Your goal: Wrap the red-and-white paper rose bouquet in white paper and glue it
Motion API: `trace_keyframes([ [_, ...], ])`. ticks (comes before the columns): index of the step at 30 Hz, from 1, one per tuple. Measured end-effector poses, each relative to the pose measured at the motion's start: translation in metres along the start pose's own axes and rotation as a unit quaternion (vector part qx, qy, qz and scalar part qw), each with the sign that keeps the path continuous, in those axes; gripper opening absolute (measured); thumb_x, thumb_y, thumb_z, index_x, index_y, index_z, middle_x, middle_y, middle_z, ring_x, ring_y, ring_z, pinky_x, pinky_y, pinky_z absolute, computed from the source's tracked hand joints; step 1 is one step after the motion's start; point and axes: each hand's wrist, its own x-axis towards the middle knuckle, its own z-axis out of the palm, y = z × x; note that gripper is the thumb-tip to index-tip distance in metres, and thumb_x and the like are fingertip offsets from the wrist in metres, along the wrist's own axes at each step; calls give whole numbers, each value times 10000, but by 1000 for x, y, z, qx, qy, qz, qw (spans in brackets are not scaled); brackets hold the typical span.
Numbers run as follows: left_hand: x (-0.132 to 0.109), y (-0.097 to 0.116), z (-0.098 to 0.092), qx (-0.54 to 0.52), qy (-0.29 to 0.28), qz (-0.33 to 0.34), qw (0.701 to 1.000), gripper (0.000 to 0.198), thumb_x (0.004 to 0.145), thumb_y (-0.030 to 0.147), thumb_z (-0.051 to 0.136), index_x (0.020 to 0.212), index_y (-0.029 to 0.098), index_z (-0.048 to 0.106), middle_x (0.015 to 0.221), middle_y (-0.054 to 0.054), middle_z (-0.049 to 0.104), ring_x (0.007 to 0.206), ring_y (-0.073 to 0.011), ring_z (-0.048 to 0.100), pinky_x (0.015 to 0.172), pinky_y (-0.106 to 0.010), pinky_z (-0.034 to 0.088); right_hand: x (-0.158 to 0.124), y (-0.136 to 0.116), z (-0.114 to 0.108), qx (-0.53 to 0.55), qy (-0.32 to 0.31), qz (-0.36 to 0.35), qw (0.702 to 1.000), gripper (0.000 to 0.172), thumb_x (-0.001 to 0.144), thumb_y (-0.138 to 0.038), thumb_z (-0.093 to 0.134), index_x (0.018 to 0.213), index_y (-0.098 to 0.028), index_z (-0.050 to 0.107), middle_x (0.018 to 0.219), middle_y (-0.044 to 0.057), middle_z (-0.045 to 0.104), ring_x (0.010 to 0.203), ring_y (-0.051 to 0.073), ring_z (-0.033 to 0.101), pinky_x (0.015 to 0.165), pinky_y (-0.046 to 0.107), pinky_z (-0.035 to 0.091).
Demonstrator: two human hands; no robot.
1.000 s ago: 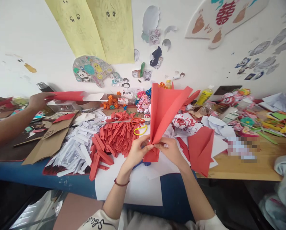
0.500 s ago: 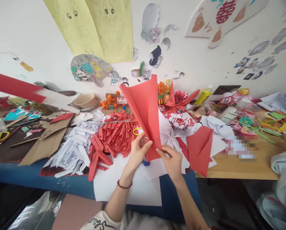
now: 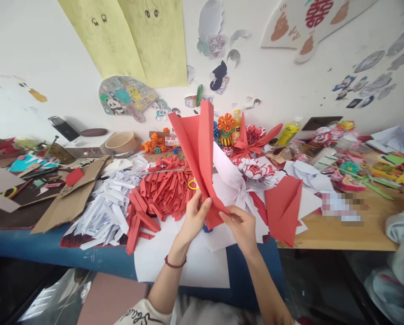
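Note:
Upright above the table, a folded sheet of red paper [image 3: 202,158] is held between both hands. My left hand [image 3: 195,216] pinches its lower left side between thumb and fingers. At the lower right corner, my right hand [image 3: 240,225] grips the edge with thumb and fingertips. The sheet has lengthwise folds, and its right side is bent inward. Behind it lies a heap of folded red paper strips [image 3: 164,187], partly covered by the sheet. White paper [image 3: 185,264] lies flat below my hands.
Folded white strips [image 3: 109,205] are heaped at the left beside cardboard [image 3: 69,194]. Another folded red sheet [image 3: 283,210] lies to the right. Behind are red-and-white paper flowers [image 3: 258,171], a yellow bottle [image 3: 288,131] and a round bowl [image 3: 122,142].
The red sheet's right side has folded further inward, so the sheet looks narrower and its top has shifted left. A red and white strip at far left has swung down and mostly out of view.

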Motion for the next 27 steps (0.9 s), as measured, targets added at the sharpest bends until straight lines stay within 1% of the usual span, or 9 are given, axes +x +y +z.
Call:
trace_keyframes([
  [6,-1,-8,1,-36,22,-12,999,373,931,461,589,1164,180,658,1187,-107,694,1148,-257,614,952,-344,495,5,15,4,78,19,-64,995,189,804,-294,767,671,-205,669,836,40,664,812,184,615,753,324,482],
  [10,-3,-11,3,-30,36,-13,999,380,915,486,602,1134,183,672,1115,-102,713,1071,-252,635,895,-343,510,4,20,12,144,43,-66,986,244,802,-342,766,637,-200,656,848,44,644,811,190,607,757,348,493],
  [13,-3,-12,5,-36,50,-5,998,390,922,467,599,1199,196,643,1172,-101,694,1043,-239,639,862,-332,515,0,19,20,183,33,-13,982,178,811,-385,753,786,-212,726,899,60,672,867,215,629,803,378,514],
  [15,-3,-12,6,-39,50,3,998,405,933,451,589,1254,207,617,1248,-108,661,1103,-248,619,891,-338,509,-2,18,23,182,35,16,983,181,820,-380,746,892,-214,746,886,63,690,888,222,637,830,385,514],
  [16,-3,-12,6,-37,47,5,998,416,937,450,582,1276,210,606,1275,-111,646,1143,-256,603,913,-344,503,-3,18,23,178,42,17,983,178,824,-376,744,892,-211,747,864,60,691,876,220,636,825,380,512],
  [19,-4,-12,8,-38,42,-2,998,457,936,465,577,1322,221,579,1263,-105,647,1185,-260,582,941,-348,497,-3,22,22,164,68,-31,984,203,832,-374,735,735,-196,717,800,44,663,796,194,612,759,346,495],
  [21,-3,-13,8,-52,50,-13,997,471,931,476,582,1331,227,569,1195,-89,669,1091,-230,619,895,-327,511,0,25,21,148,67,-69,984,253,836,-371,729,661,-192,688,769,36,635,748,178,582,710,328,477],
  [24,1,-14,8,-73,63,-24,995,436,925,485,591,1269,216,599,1080,-64,690,914,-179,640,811,-293,521,9,26,20,128,60,-114,983,286,834,-377,729,620,-195,676,771,39,614,744,176,563,686,322,466],
  [27,16,-9,7,-90,71,-7,993,380,914,481,608,1160,193,639,1052,-67,695,943,-186,645,843,-296,523,23,16,23,124,67,-122,982,289,829,-401,729,635,-195,671,819,50,629,804,193,592,722,329,484],
])
